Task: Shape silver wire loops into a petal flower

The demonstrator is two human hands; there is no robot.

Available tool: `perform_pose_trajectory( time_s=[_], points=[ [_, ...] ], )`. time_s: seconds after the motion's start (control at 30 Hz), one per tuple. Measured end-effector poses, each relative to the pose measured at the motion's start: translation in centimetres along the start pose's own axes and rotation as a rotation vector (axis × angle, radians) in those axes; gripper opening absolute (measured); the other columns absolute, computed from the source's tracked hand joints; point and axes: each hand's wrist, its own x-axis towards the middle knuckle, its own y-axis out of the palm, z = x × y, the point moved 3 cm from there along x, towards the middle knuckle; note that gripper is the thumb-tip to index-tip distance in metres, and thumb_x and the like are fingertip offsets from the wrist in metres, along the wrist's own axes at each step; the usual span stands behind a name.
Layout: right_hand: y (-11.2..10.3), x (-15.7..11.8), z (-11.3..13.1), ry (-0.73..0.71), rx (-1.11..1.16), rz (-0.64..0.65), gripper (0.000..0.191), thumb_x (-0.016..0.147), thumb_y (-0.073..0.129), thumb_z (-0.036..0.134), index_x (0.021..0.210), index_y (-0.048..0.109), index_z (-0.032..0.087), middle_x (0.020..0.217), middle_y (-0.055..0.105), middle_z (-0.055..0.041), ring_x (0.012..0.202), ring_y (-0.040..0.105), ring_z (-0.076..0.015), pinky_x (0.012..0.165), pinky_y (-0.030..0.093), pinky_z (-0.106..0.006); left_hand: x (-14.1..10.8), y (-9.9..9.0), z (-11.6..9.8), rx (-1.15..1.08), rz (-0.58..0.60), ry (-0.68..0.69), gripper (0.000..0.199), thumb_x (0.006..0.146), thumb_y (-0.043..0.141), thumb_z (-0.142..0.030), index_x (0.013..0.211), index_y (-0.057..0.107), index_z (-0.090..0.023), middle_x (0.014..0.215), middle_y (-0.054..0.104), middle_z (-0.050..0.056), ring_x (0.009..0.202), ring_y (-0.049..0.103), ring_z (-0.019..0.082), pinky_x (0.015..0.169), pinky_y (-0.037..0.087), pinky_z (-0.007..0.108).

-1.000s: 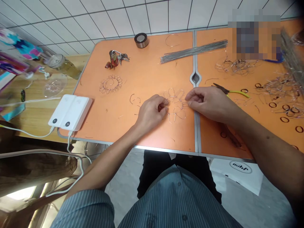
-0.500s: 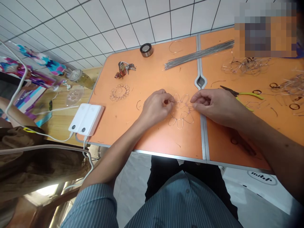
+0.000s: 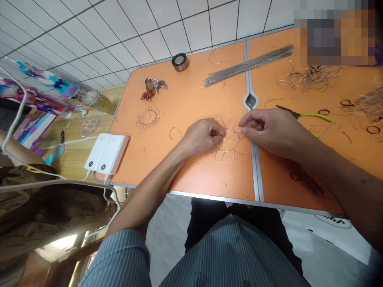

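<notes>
A flower-shaped wire piece [image 3: 226,151] with looped petals lies over the orange table between my hands. My left hand [image 3: 206,135] pinches its left side, thumb and fingertips pressed together on the wire. From the right, my right hand [image 3: 263,126] has thumb and forefinger closed on the wire's right edge. The fingertips hide the gripped parts. Right behind my right hand lie pliers with yellow handles [image 3: 317,115], partly covered by it. A smaller ring of wire loops [image 3: 148,118] rests on the table at the left.
The orange table [image 3: 185,183] holds a tape roll [image 3: 180,62], keys [image 3: 153,88], a bundle of straight wires [image 3: 248,65] and tangled wire pieces [image 3: 311,77]. A white box with cables [image 3: 106,153] sits at the left edge. Another person's arm [image 3: 18,147] shows far left.
My left hand has moved slightly right and down, and the wire flower has turned a little. My right hand keeps nearly the same place. The whole view has shifted slightly.
</notes>
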Motion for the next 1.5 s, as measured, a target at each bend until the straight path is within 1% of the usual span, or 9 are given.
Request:
perform_pose_trajectory(
  time_s=[0.1, 0.3, 0.43, 0.7, 1.0, 1.23, 1.33, 1.4, 1.5],
  points=[
    [0.1, -0.1, -0.1, -0.034, 0.046, -0.033, 0.012, 0.091, 0.077, 0.018, 0.096, 0.083, 0.027, 0.077, 0.078, 0.0006, 0.074, 0.071, -0.023, 0.074, 0.051, -0.039, -0.3, 0.0, 0.4, -0.079, -0.033, 0.028, 0.017, 0.088, 0.072, -0.006, 0.088, 0.082, -0.02, 0.099, 0.076, 0.005, 0.083, 0.068, 0.017, 0.076, 0.052, 0.035],
    [0.2, -0.3, 0.0, -0.083, 0.121, -0.023, 0.007, 0.094, 0.078, 0.023, 0.093, 0.084, 0.026, 0.079, 0.078, -0.0006, 0.074, 0.07, -0.0224, 0.072, 0.05, -0.038, -1.4, 0.2, 1.9, -0.181, -0.225, 0.07, 0.022, 0.089, 0.071, -0.002, 0.09, 0.083, -0.021, 0.1, 0.076, 0.004, 0.08, 0.065, 0.015, 0.073, 0.05, 0.033],
    [0.3, -0.3, 0.0, -0.109, 0.119, -0.003, 0.013, 0.098, 0.076, 0.025, 0.099, 0.088, 0.027, 0.075, 0.076, 0.0011, 0.071, 0.067, -0.0207, 0.07, 0.047, -0.037, -1.6, 0.5, 2.1, -0.171, -0.265, 0.11, 0.023, 0.09, 0.074, -0.001, 0.092, 0.085, -0.022, 0.101, 0.077, 0.003, 0.081, 0.066, 0.016, 0.071, 0.049, 0.032],
    [0.7, -0.4, -0.2, -0.121, 0.228, 0.076, 0.015, 0.106, 0.074, 0.027, 0.11, 0.088, 0.028, 0.098, 0.091, -0.0048, 0.081, 0.079, -0.0256, 0.078, 0.057, -0.041, -1.7, 1.0, 2.0, -0.183, -0.304, 0.156, 0.027, 0.09, 0.071, 0.002, 0.089, 0.084, -0.021, 0.098, 0.077, 0.002, 0.079, 0.066, 0.015, 0.07, 0.049, 0.031],
    [0.0, -0.5, -0.3, -0.101, 0.228, -0.066, 0.02, 0.104, 0.075, 0.033, 0.117, 0.089, 0.027, 0.096, 0.089, -0.0064, 0.076, 0.079, -0.0265, 0.081, 0.064, -0.045, -1.8, 0.4, 1.5, -0.15, -0.395, 0.184, 0.025, 0.093, 0.071, 0.0, 0.091, 0.081, -0.023, 0.104, 0.077, 0.003, 0.084, 0.065, 0.016, 0.074, 0.053, 0.032],
    [-0.8, -0.3, 0.0, -0.068, 0.202, -0.223, 0.016, 0.106, 0.075, 0.032, 0.109, 0.09, 0.031, 0.112, 0.093, -0.0083, 0.103, 0.084, -0.036, 0.108, 0.066, -0.059, -2.5, -0.7, 0.6, -0.223, -0.477, 0.325, 0.023, 0.096, 0.075, -0.003, 0.099, 0.083, -0.025, 0.113, 0.079, 0.003, 0.088, 0.069, 0.015, 0.072, 0.054, 0.029],
    [-0.4, 0.4, -0.1, -0.026, 0.352, -0.11, 0.019, 0.11, 0.073, 0.032, 0.115, 0.09, 0.027, 0.12, 0.093, -0.0101, 0.118, 0.085, -0.0345, 0.113, 0.067, -0.056, -2.7, -0.8, 0.2, -0.251, -0.473, 0.382, 0.018, 0.1, 0.079, -0.008, 0.102, 0.083, -0.025, 0.113, 0.079, 0.003, 0.086, 0.068, 0.014, 0.07, 0.054, 0.028],
    [0.0, 0.8, -0.3, 0.089, 0.54, 0.0, 0.021, 0.117, 0.07, 0.036, 0.118, 0.089, 0.026, 0.124, 0.093, -0.0114, 0.121, 0.086, -0.0307, 0.106, 0.07, -0.045, -2.8, -0.8, -0.1, -0.257, -0.473, 0.421, 0.012, 0.102, 0.084, -0.013, 0.102, 0.083, -0.026, 0.113, 0.079, 0.003, 0.089, 0.07, 0.015, 0.072, 0.055, 0.029],
    [1.1, 1.2, -0.5, 0.299, 0.827, 0.208, 0.031, 0.124, 0.065, 0.05, 0.118, 0.086, 0.028, 0.119, 0.093, -0.0108, 0.109, 0.089, -0.0252, 0.089, 0.071, -0.033, -2.9, -0.7, -0.6, -0.229, -0.473, 0.453, 0.005, 0.106, 0.087, -0.024, 0.103, 0.084, -0.026, 0.113, 0.08, 0.005, 0.096, 0.072, 0.018, 0.076, 0.058, 0.031]
  ],
)
